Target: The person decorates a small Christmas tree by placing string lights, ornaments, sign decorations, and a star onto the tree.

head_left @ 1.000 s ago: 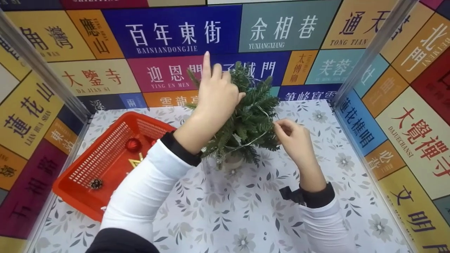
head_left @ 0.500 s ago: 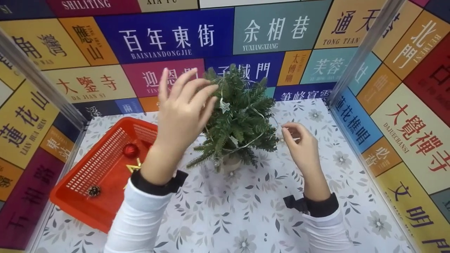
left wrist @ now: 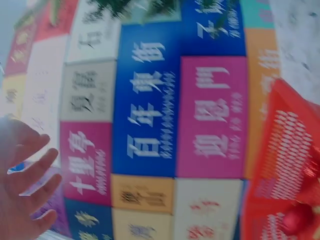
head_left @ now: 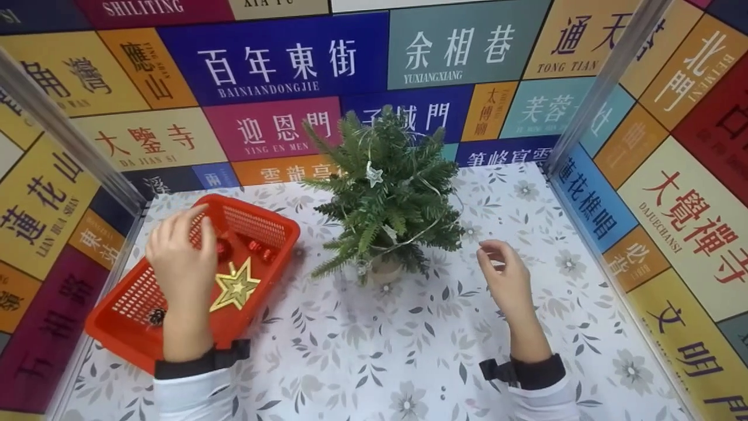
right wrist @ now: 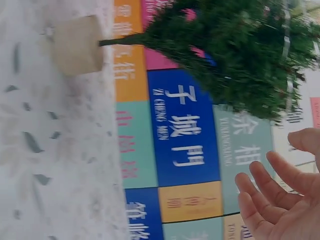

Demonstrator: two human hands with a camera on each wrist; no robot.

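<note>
A small green Christmas tree (head_left: 397,193) stands upright in a beige base (head_left: 385,270) on the table. Round its branches runs a thin light string (head_left: 429,231), with a clear star (head_left: 374,174) hanging near the front. Above the red basket (head_left: 286,245), my left hand (head_left: 184,257) hovers with loosely bent fingers and nothing in them. Inside the basket lie a gold star (head_left: 236,285), red baubles (left wrist: 298,218) and a pine cone (head_left: 156,316). To the right of the tree, my right hand (head_left: 507,275) is apart from it, fingers relaxed and holding nothing; the right wrist view agrees.
The table (head_left: 362,362) wears a white cloth with grey leaves and flowers. Panels (head_left: 280,58) with coloured lettering enclose the back and both sides. Metal posts (head_left: 608,88) rise at the back corners.
My left hand has left the tree's upper left side and come over the basket. The right hand has let go of the light string and drawn slightly right and down.
</note>
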